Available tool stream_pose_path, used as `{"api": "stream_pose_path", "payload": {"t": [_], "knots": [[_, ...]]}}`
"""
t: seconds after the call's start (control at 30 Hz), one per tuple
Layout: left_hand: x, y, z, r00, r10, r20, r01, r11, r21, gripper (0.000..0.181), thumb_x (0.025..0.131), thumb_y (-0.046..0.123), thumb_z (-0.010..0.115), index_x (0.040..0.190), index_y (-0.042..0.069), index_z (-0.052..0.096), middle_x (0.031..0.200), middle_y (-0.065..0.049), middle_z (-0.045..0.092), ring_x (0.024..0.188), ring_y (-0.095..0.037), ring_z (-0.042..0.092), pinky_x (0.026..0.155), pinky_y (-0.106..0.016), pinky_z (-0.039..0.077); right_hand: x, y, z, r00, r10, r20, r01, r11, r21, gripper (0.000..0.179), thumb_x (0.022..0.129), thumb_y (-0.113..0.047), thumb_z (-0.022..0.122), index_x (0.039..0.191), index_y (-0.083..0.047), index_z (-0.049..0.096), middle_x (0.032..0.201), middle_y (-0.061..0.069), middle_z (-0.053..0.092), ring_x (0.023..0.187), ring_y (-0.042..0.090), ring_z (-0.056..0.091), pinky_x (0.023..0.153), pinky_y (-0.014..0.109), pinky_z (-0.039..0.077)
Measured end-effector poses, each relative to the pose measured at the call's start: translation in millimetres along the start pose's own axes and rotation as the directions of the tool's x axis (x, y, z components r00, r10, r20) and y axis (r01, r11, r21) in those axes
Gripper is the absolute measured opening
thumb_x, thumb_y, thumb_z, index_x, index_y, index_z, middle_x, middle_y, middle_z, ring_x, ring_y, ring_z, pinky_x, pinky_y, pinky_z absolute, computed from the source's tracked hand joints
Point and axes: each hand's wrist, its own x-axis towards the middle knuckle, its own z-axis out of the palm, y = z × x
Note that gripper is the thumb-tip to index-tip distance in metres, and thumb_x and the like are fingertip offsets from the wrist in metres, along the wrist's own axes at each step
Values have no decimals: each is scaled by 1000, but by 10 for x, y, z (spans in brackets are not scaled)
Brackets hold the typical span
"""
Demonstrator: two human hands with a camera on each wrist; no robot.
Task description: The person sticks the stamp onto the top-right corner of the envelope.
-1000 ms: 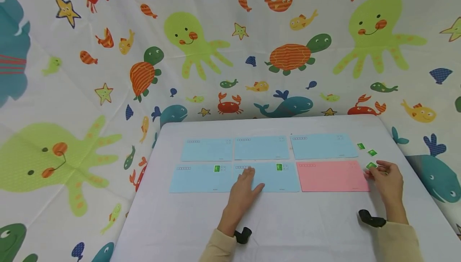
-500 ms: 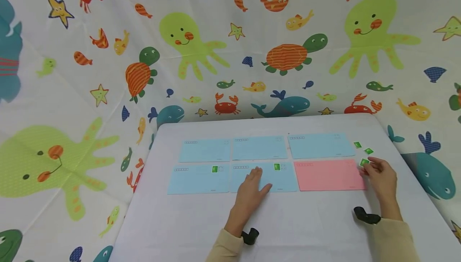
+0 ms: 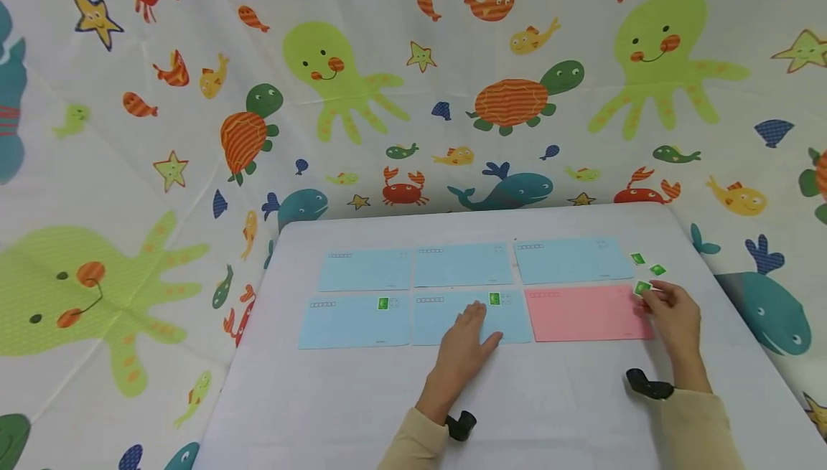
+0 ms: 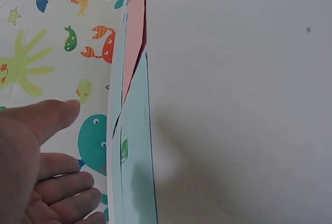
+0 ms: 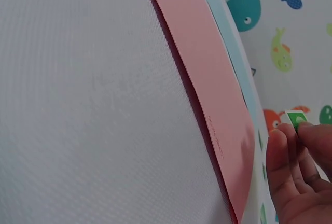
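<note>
My right hand (image 3: 675, 316) pinches a small green stamp (image 3: 642, 288) between thumb and fingertips, beside the right edge of the pink envelope (image 3: 584, 316). The right wrist view shows the stamp (image 5: 298, 117) raised at the fingertips. With fingers stretched out, my left hand (image 3: 459, 351) hovers over the lower middle blue envelope (image 3: 433, 319); in the left wrist view the hand (image 4: 52, 177) holds nothing. That envelope bears a green stamp (image 3: 494, 299) toward its upper right, and the lower left blue envelope (image 3: 345, 326) has another stamp (image 3: 384, 303).
Three blue envelopes form the back row: left (image 3: 365, 273), middle (image 3: 463, 269) and right (image 3: 571, 263). Two loose green stamps, one farther back (image 3: 637, 259) and one nearer (image 3: 657, 269), lie right of them on the white table (image 3: 536, 412). A sea-animal curtain (image 3: 388, 18) hangs behind.
My right hand has shifted a little left, toward the pink envelope, with the stamp between its fingers. My left hand has slid right over the lower middle blue envelope.
</note>
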Motion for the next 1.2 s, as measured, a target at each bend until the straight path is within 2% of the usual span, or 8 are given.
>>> {"api": "stream_pose_path", "payload": {"t": [0.13,0.37,0.7,0.83,1.2], "knots": [[14,22,51,1000,3,9,-3,1000,11,60,98,39,63,147,6,50,153,-10,51,142,-27,48,113,-44,45,2,-3,14,1000,4,24,-5,1000,18,58,103,-37,53,148,-2,43,94,-14,55,67,-13,59,64,4,50],[23,96,115,1000,24,20,-25,999,42,59,98,37,64,146,5,51,151,-11,52,139,-29,52,110,-44,47,-2,-21,58,999,30,45,-31,999,9,59,103,-39,51,150,-5,41,102,-6,58,67,-10,62,64,5,50],[110,275,223,995,97,28,-99,989,106,59,98,39,63,146,7,50,149,-7,55,138,-22,54,111,-37,47,39,53,102,998,20,56,-20,1000,8,59,103,-40,52,149,-4,42,105,0,60,67,-8,62,61,7,51],[149,355,262,993,115,40,-119,984,131,58,99,40,62,146,8,51,149,-7,54,138,-20,53,112,-35,47,39,71,112,998,6,55,-5,1000,-6,58,103,-39,51,148,-3,43,108,6,61,67,-9,60,61,5,49],[258,507,376,992,98,83,-109,984,138,59,99,43,61,146,10,51,151,-5,53,140,-20,51,110,-32,47,36,60,113,998,2,64,0,1000,-20,55,105,-34,50,148,-2,42,122,18,60,66,-12,58,59,5,49]]}}
